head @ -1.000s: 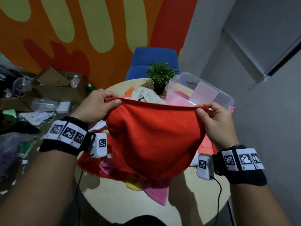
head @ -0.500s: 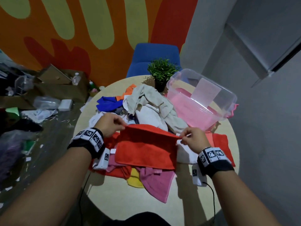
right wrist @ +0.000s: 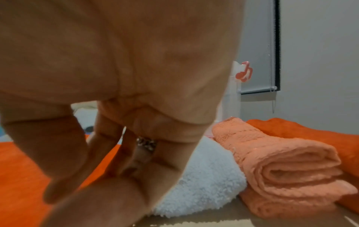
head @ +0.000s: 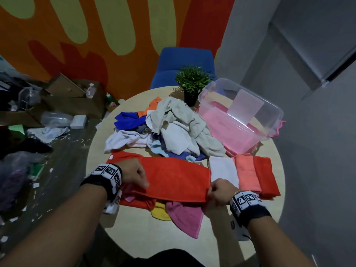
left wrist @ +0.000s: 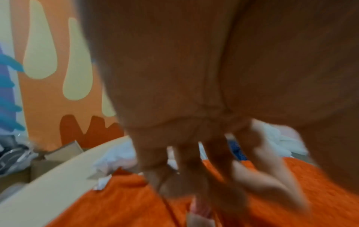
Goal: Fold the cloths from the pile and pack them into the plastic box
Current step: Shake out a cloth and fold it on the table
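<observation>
A red-orange cloth [head: 177, 178] [left wrist: 116, 199] [right wrist: 19, 169] lies as a folded band across the near part of the round table [head: 150, 243], on top of other cloths. My left hand [head: 134, 175] [left wrist: 204, 176] pinches its left end and my right hand [head: 215, 192] [right wrist: 108, 169] pinches its right near corner. Behind it sits the loose pile [head: 173, 132] of white, beige and blue cloths. The clear plastic box [head: 269, 106], pink inside, stands at the back right. Folded white [head: 223, 170], peach [head: 246, 172] [right wrist: 281, 161] and red [head: 264, 174] cloths lie to the right.
A pink cloth [head: 185, 216] and a yellow one [head: 159, 212] stick out under the red-orange band. A potted plant [head: 192, 83] and a blue chair [head: 183, 62] stand behind the pile. Cardboard boxes [head: 73, 101] and litter cover the floor to the left.
The red-orange cloth, held up spread in the air a second ago, has come down onto the table folded in half. Both hands have moved down and nearer with it.
</observation>
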